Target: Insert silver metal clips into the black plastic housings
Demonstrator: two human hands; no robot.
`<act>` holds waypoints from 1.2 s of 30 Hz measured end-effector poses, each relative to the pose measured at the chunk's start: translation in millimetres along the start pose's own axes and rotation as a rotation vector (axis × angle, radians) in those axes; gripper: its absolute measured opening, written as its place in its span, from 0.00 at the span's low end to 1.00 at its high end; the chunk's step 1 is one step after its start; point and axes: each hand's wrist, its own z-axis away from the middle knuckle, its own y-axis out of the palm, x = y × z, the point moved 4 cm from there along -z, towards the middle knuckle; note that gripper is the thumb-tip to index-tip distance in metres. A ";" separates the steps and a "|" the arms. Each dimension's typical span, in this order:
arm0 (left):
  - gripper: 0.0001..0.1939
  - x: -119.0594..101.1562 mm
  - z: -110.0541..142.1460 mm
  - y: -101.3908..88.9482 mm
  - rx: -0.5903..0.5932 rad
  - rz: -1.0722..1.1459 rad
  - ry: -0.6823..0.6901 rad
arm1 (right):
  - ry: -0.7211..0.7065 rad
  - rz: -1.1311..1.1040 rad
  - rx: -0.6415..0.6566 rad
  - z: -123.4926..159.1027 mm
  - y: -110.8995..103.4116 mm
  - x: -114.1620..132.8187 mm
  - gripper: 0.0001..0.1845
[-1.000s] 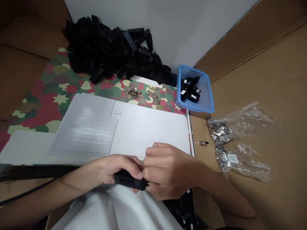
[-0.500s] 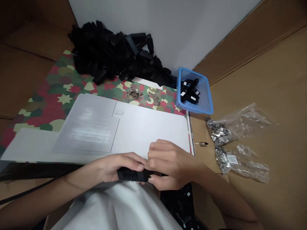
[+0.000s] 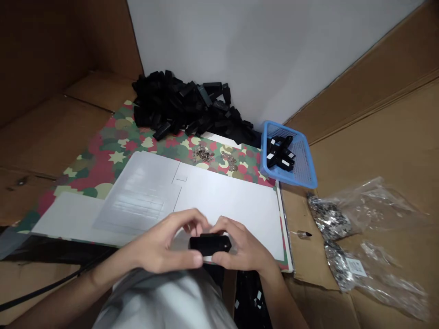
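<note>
Just above my lap, close to the table's front edge, is a small black plastic block (image 3: 207, 245) with a raised strip on its top edge. My right hand (image 3: 242, 246) pinches its right end between thumb and fingers. My left hand (image 3: 171, 242) is curved around the left end, thumb and fingertips spread apart. Its thumb lies by the block's lower edge, and whether it touches cannot be made out. Behind the hands lies a white sheet (image 3: 222, 196) with a clear plastic sheet (image 3: 137, 183) at its left.
A large heap of black plastic pieces (image 3: 181, 100) lies against the wall. Two piles of small metal parts (image 3: 203, 153) sit before it. At right stand a blue basket (image 3: 308, 169) with black pieces, a small pointed tool (image 3: 303, 234), and plastic bags of metal parts (image 3: 331, 219).
The block has turned in my hands; its slotted side no longer shows. My left hand has opened from its hold, and my right hand has shifted to the block's right end. The view tilted up.
</note>
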 end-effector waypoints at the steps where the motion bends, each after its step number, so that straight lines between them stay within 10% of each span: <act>1: 0.15 2.7 -5.2 -9.1 -0.050 -0.057 0.006 | -0.006 -0.020 -0.060 1.4 -1.2 -3.2 0.15; 6: 0.15 19.3 -24.5 -57.8 -0.483 -0.833 -0.110 | 0.076 -0.261 -0.295 9.1 -5.9 -17.9 0.12; 12: 0.14 21.9 -25.9 -68.0 -0.644 -0.819 -0.094 | 0.350 -1.209 -0.582 1.0 21.7 -36.4 0.21; 17: 0.12 23.7 -55.9 -75.3 -0.675 -0.983 -0.184 | 0.403 -1.694 -0.502 -9.6 40.7 -30.1 0.21; 24: 0.10 35.2 -118.2 -72.7 -0.580 -1.082 -0.188 | 0.295 -1.530 -0.433 -7.6 46.2 -24.9 0.21; 36: 0.06 44.1 -113.8 -75.4 -0.558 -0.952 -0.170 | 0.114 -0.943 -0.684 22.9 20.2 -37.1 0.20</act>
